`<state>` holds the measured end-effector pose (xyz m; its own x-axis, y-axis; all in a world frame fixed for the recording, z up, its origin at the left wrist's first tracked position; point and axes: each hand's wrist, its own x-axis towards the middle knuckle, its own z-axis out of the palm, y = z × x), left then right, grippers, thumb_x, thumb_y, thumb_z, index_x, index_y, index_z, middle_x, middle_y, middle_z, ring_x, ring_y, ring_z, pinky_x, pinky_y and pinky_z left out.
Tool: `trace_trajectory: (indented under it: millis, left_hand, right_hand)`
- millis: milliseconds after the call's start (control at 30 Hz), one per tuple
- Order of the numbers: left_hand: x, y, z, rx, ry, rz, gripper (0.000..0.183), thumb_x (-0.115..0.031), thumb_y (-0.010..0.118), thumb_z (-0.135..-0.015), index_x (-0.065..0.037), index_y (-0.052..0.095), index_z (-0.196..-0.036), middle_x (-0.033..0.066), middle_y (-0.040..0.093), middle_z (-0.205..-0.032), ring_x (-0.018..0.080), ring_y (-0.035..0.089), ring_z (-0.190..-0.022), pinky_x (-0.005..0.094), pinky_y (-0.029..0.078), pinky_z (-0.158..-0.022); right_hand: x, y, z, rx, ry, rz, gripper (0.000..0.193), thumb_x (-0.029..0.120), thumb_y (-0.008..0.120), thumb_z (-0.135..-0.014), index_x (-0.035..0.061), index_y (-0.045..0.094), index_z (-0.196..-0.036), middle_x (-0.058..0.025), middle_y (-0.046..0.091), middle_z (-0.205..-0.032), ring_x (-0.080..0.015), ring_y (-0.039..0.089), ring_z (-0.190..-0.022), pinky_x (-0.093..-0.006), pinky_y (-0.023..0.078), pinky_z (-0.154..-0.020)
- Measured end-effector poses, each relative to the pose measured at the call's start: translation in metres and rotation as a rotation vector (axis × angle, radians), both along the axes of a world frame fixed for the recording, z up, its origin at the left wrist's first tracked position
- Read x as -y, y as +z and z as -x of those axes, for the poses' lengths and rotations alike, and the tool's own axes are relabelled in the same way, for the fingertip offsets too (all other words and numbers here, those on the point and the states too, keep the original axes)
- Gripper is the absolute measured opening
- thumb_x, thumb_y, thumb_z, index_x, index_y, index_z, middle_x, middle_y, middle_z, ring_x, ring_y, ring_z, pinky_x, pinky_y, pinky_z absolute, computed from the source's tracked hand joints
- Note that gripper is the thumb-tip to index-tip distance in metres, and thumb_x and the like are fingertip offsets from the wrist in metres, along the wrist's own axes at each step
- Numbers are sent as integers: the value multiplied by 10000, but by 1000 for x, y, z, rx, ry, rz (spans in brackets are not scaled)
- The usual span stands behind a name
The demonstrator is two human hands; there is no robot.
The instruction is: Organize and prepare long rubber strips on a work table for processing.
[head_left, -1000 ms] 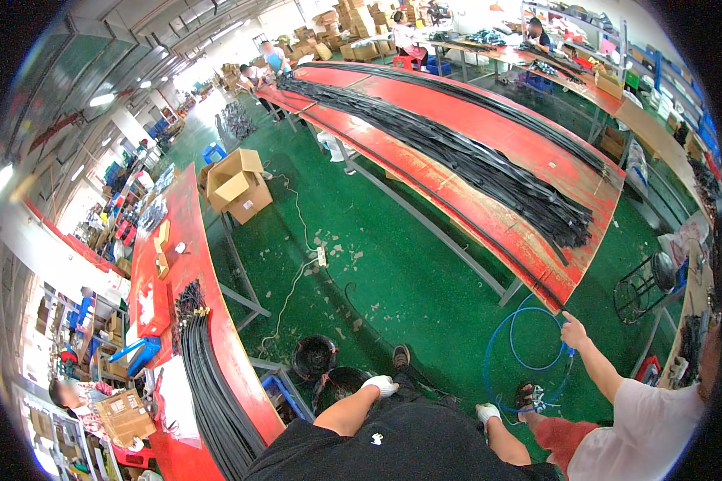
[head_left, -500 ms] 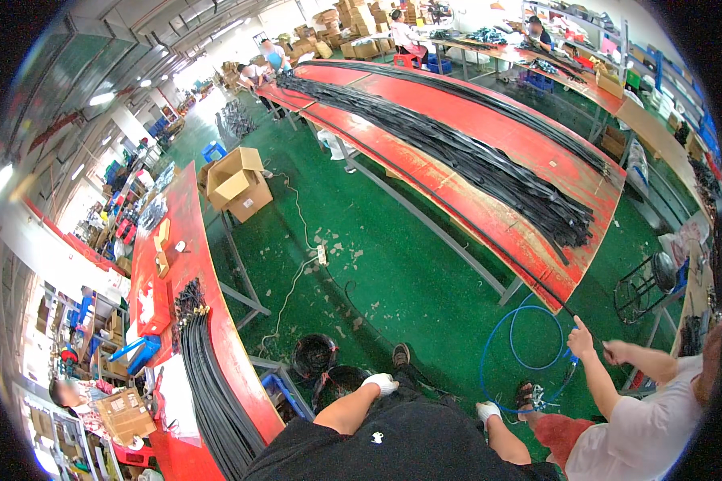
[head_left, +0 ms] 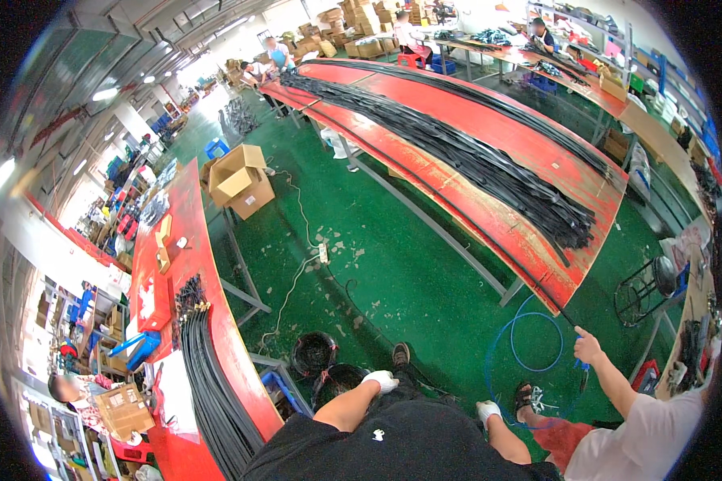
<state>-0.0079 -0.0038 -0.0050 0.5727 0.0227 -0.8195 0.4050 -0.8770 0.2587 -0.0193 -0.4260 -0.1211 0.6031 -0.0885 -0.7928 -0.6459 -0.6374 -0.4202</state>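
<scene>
Step in hand, as we judge it: a pause. Left hand [head_left: 383, 381], gloved, lies against the dark clothing, fingers loosely curled; right hand [head_left: 488, 411], also gloved, hangs low. We see nothing held, but both palms are hidden, so we cannot tell how far either is open. The near black tub [head_left: 343, 366] stands on the floor just beyond the left hand; the blue hose [head_left: 537, 369] loops on the floor ahead of the right.

A next move calls for a free reach — clear to the left, we judge. On the right, a co-worker's hand [head_left: 588, 346] grips a black strip [head_left: 505, 259] at the red bench [head_left: 457, 110]; that arm blocks the corner.
</scene>
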Motion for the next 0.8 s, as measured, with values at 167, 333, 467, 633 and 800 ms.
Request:
trace_trajectory:
  millis: [167,333,467,633,800]
  left_hand:
    - [0,0,2,21,15,-1,545,-472,522,-943,-44,674,-1244,200,659,-1289,371,605,-1229,429,468,-1035]
    - [-4,4,3,17,27,11,549,-472,517,-945,-34,677,-1235,203,660,-1285,372,606,-1228,429,468,-1032]
    - [-6,7,-2,-2,19,4,553,-477,512,-947,-36,676,-1238,204,655,-1293,374,606,-1227,430,468,-1032]
    - [-2,0,-14,-36,-85,29,556,-472,503,-957,-42,657,-1274,205,643,-1313,369,603,-1236,427,465,-1037]
    - [3,-36,11,-23,85,100,561,-476,498,-965,-42,663,-1280,174,656,-1314,330,609,-1243,393,459,-1043]
  right_hand:
    - [-4,19,-1,12,-6,-11,431,340,647,-941,-1,672,-1203,-202,714,-1120,-321,676,-1031,-421,506,-912]
    - [-16,45,-6,-46,-37,-38,437,330,652,-944,-16,659,-1211,-204,710,-1129,-326,670,-1038,-422,503,-914]
    - [-11,17,2,-13,-14,-36,459,345,621,-945,-2,647,-1245,-214,712,-1130,-342,677,-1042,-424,514,-907]
    - [5,-32,3,85,159,81,486,403,559,-966,1,665,-1218,-212,686,-1221,-357,653,-1120,-426,500,-943]
    - [2,41,-12,17,207,70,501,406,541,-912,13,686,-1187,-237,658,-1251,-398,610,-1192,-445,483,-1004]
